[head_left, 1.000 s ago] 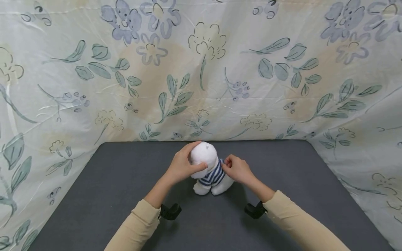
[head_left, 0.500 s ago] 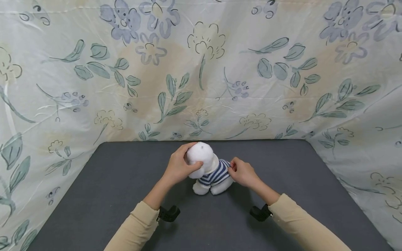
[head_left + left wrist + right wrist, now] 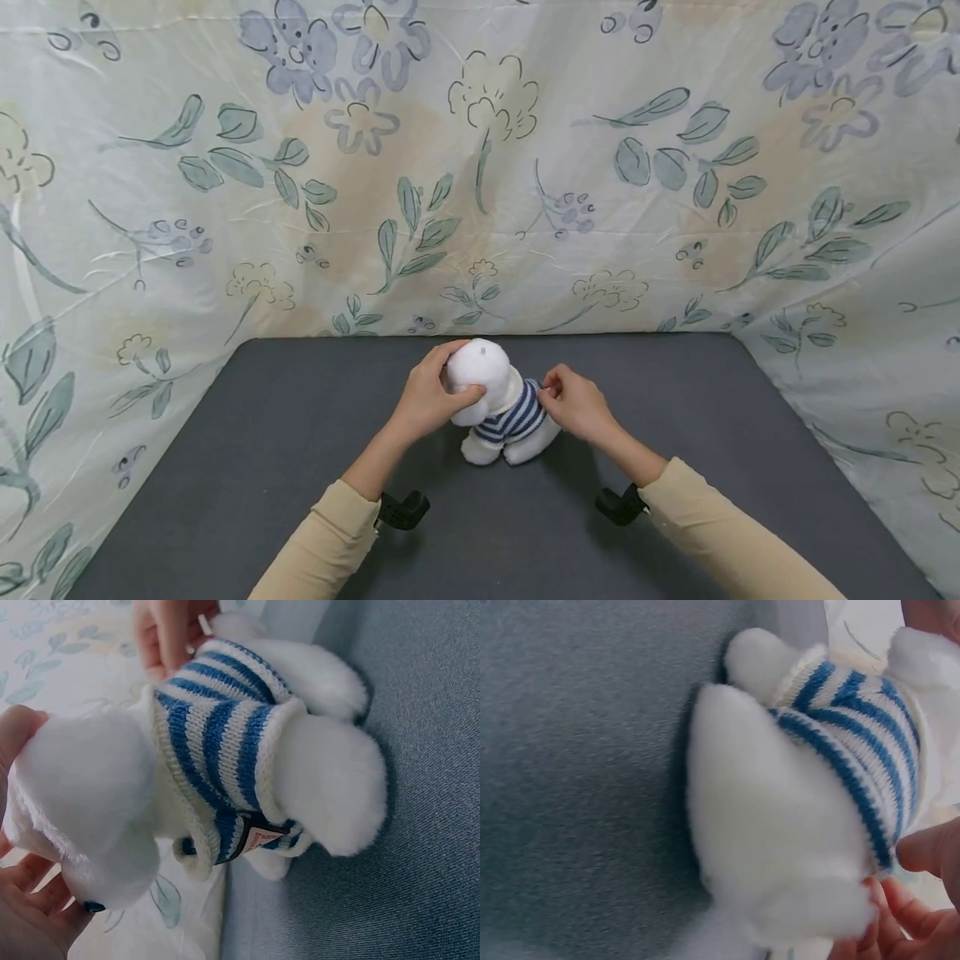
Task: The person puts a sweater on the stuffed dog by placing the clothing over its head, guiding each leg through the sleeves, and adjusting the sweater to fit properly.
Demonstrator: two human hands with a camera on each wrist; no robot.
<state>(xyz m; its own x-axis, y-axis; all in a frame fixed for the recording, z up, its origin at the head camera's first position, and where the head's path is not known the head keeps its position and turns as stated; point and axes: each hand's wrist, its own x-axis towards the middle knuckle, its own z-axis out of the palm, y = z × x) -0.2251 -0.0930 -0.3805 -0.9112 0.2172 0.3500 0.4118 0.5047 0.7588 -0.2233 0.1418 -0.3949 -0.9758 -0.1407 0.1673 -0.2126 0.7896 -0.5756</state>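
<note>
A white plush dog [image 3: 478, 367] sits on the dark table, dressed in a blue-and-white striped knit sweater [image 3: 519, 418]. My left hand [image 3: 429, 400] grips its head from the left, thumb on the near side and fingers round the far side. At the rear hem, my right hand [image 3: 577, 407] pinches the sweater's edge between thumb and fingertips. The right wrist view shows this hem [image 3: 855, 791] lying across the dog's back, with the white hindquarters [image 3: 772, 802] bare behind it. A small dark-edged label [image 3: 253, 838] shows on the sweater's chest. The dog's face is mostly hidden.
A dark grey table [image 3: 300, 500] spreads around the toy. Behind it and at both sides hangs a floral cloth [image 3: 480, 167]. Black wrist camera mounts [image 3: 405, 510] stick out inward below both wrists.
The dog's head and my left hand have shifted slightly left. My right hand drew the sweater's rear hem to the right, then came back a little left and up, still pinching.
</note>
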